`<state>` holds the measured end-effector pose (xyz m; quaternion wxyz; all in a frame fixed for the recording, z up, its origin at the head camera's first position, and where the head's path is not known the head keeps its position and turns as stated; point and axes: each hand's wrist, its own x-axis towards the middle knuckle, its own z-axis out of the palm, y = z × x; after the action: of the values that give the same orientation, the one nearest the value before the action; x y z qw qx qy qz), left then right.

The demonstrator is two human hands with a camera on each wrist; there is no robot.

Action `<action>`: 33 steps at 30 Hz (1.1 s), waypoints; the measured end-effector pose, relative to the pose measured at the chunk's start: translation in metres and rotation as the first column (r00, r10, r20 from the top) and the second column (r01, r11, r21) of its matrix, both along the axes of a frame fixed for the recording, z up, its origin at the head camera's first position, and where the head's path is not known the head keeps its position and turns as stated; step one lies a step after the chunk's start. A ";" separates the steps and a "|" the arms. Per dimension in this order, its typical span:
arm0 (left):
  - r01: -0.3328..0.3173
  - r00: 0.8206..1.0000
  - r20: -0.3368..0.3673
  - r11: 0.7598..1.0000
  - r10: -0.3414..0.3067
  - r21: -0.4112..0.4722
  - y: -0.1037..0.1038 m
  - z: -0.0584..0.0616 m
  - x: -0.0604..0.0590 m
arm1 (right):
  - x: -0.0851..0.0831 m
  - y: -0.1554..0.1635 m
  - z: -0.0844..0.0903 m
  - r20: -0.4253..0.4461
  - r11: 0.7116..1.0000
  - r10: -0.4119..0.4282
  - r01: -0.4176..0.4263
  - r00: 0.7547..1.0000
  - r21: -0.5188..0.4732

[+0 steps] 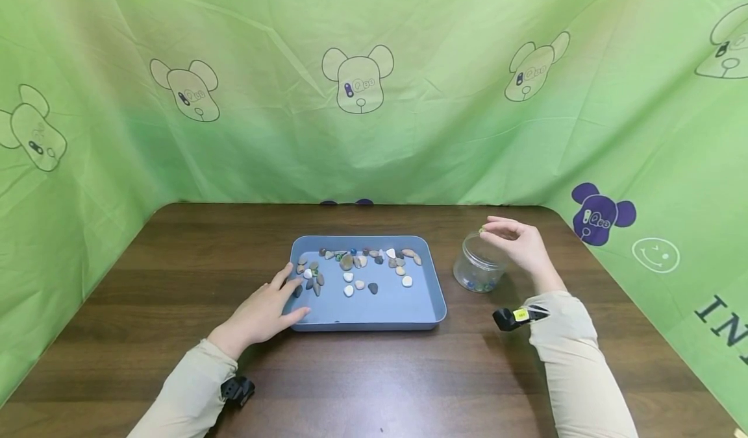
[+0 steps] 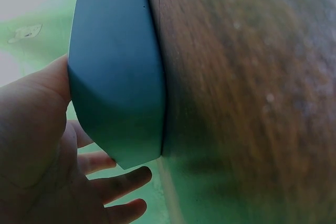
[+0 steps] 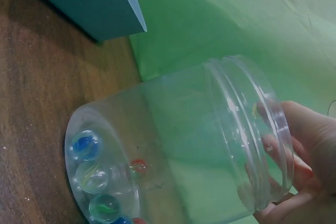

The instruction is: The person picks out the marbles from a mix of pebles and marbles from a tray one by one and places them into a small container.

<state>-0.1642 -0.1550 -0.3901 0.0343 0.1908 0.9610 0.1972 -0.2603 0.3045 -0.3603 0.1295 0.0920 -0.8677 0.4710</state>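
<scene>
A blue tray sits mid-table, holding several grey, brown and white stones and a few marbles. My left hand lies flat against the tray's front-left corner, fingers straight over the rim; in the left wrist view the hand spreads beside the tray's wall. To the tray's right stands a clear plastic jar with several marbles on its bottom. My right hand hovers over the jar's mouth and pinches a small marble. Seen through the jar, its fingers are at the rim.
The brown wooden table is closed in on three sides by a green cloth with bear prints. A tray corner shows just left of the jar. Black wrist cameras sit on both sleeves.
</scene>
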 end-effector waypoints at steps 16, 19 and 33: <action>0.005 1.000 -0.007 1.000 -0.005 0.002 0.000 -0.001 0.000 | 0.001 -0.003 -0.001 0.048 0.983 -0.064 0.055 0.997 0.176; 0.004 1.000 -0.005 1.000 -0.004 0.006 0.000 -0.001 0.000 | 0.001 -0.005 0.000 0.054 0.977 -0.083 0.071 0.995 0.201; 0.001 1.000 -0.002 1.000 -0.001 -0.005 -0.001 -0.002 -0.001 | 0.003 -0.009 0.004 0.069 0.948 -0.130 0.104 0.989 0.300</action>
<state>-0.1647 -0.1556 -0.3917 0.0340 0.1914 0.9615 0.1945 -0.2573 0.2951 -0.3564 0.1037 0.0378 -0.9370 0.3313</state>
